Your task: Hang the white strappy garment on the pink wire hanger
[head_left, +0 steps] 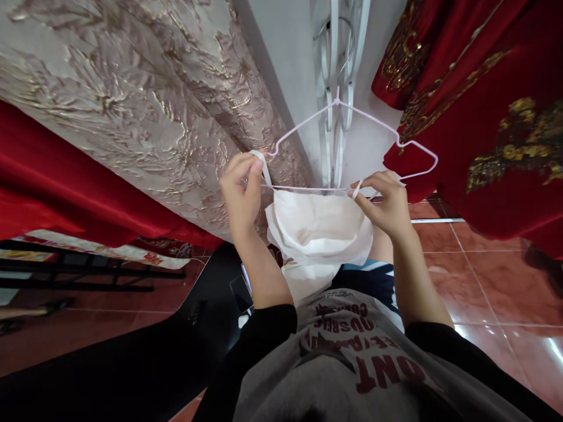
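A pale pink wire hanger hangs by its hook from a white metal rack. My left hand pinches a white strap near the hanger's left end. Between the fingers of my right hand is another white strap, close to the hanger's right end. Both straps belong to a white garment, whose open, layered top hangs just below the hanger's bottom bar. Its lower part drops towards my lap. Whether the straps are looped over the hanger I cannot tell.
Behind the hanger stands the white rack. A pale embossed fabric with gold sheen hangs at left, and red garments with gold decoration at right. A phone lies on a black surface. The floor is red tile.
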The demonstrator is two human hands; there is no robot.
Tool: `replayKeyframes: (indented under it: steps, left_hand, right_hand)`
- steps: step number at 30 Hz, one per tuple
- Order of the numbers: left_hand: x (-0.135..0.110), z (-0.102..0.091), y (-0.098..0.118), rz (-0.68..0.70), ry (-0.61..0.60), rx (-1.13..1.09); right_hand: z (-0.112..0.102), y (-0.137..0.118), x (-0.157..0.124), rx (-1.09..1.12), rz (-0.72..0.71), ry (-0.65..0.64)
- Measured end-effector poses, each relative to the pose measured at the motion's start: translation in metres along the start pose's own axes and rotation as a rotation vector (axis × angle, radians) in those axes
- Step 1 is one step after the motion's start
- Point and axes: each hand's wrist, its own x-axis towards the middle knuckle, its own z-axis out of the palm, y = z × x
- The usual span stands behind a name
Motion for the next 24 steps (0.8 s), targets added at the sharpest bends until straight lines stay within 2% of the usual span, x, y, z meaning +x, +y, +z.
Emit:
replayKeyframes:
  steps: [5,8,10,12,17,20,24]
  left_hand:
    - [0.013,0.007,0.009,0.127,-0.160,0.136]
    - [0.016,0.012,0.010,0.041,-0.143,0.135]
    - [0.018,0.013,0.006,-0.051,-0.089,0.116]
    - [0.016,0.014,-0.003,-0.127,0.013,0.081]
    - [-0.014,0.025,-0.035,-0.294,0.397,-0.231]
    - [-0.042,0.043,-0.043,-0.448,0.384,-0.502]
    - [-0.063,0.066,-0.033,-0.423,0.402,-0.615]
  right_hand:
    - [-0.002,0.003,0.001,-0.018,-0.011,0.007]
    - [-0.003,0.004,0.000,-0.020,-0.016,0.018]
    - [-0.003,0.004,-0.001,-0.011,-0.018,0.008]
    - [-0.004,0.004,-0.002,0.008,-0.016,-0.003]
    - [0.001,0.003,-0.003,0.007,-0.035,0.032]
    - [0.007,0.001,-0.006,0.013,-0.056,0.032]
    - [0.002,0.017,-0.015,0.057,-0.019,0.062]
